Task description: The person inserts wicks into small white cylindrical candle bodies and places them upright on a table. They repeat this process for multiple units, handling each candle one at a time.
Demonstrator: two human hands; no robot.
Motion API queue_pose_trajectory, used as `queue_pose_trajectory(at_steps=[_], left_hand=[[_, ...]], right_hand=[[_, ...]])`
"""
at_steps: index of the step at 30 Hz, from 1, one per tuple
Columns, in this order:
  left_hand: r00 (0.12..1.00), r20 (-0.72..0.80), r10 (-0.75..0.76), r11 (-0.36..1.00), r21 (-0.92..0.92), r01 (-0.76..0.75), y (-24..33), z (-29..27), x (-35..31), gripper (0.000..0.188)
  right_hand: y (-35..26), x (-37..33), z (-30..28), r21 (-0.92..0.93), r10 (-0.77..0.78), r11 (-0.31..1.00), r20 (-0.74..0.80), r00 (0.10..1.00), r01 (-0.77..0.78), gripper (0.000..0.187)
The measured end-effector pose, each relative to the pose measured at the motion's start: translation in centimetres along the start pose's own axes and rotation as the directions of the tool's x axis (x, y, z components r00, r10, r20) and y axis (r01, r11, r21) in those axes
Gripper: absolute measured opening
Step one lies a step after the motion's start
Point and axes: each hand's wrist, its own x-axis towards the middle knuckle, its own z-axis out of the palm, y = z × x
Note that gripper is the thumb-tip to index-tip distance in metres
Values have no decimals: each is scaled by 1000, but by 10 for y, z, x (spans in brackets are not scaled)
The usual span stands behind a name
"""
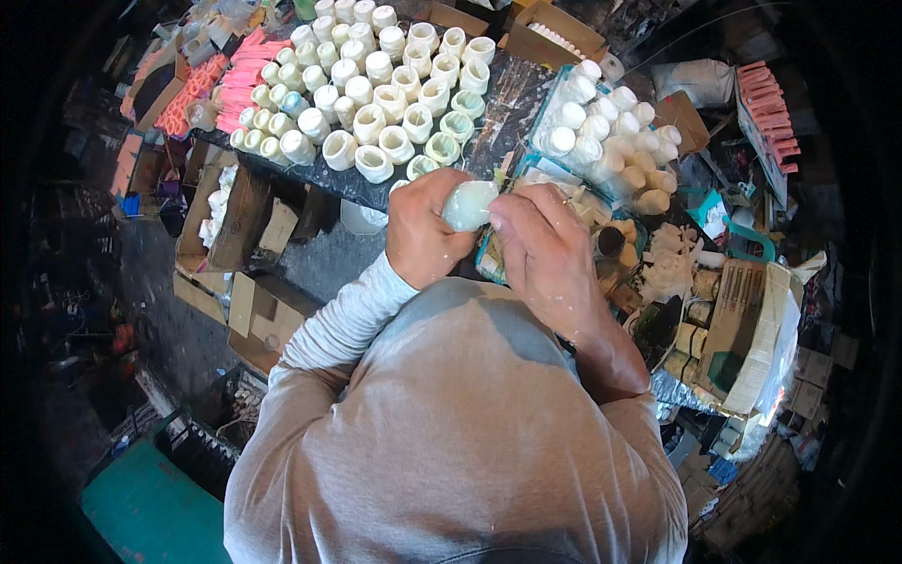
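Observation:
My left hand [425, 228] is wrapped round a pale, whitish-green rounded piece [469, 206] that looks waxy, with its broad end facing up. Close against its right edge, my right hand [545, 240] has thumb and fingers pinched together. What those fingertips hold, if anything, is too small to make out. Just beyond my hands, several cream cup-like pieces with thick rolled rims [373, 164] stand in rows on a dark table [512, 94].
White rounded cylinders [598, 127] stand grouped at the right. Pink pieces [252, 70] lie at the far left, more pink sticks [766, 108] at the far right. Open cardboard boxes [240, 221] sit on the left, and a carton [738, 310] stands near my right elbow.

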Motion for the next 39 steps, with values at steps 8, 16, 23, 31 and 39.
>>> queue_pose_trajectory(at_steps=[8, 16, 23, 31, 39], left_hand=[[992, 72, -107, 992, -66, 112, 2, 1, -2, 34], [996, 41, -80, 997, 10, 80, 0, -1, -4, 39], [998, 43, -34, 998, 61, 31, 0, 0, -5, 39], [999, 43, -27, 993, 115, 22, -1, 5, -8, 38], [997, 46, 58, 964, 258, -68, -2, 9, -10, 46]], right_hand=[[6, 3, 5, -76, -60, 995, 69, 996, 66, 12], [7, 2, 8, -54, -18, 998, 76, 997, 22, 12], [8, 1, 8, -73, -41, 996, 96, 995, 49, 10], [9, 1, 7, -123, -96, 986, 161, 982, 116, 16], [9, -1, 11, -278, -156, 935, 231, 960, 218, 15]])
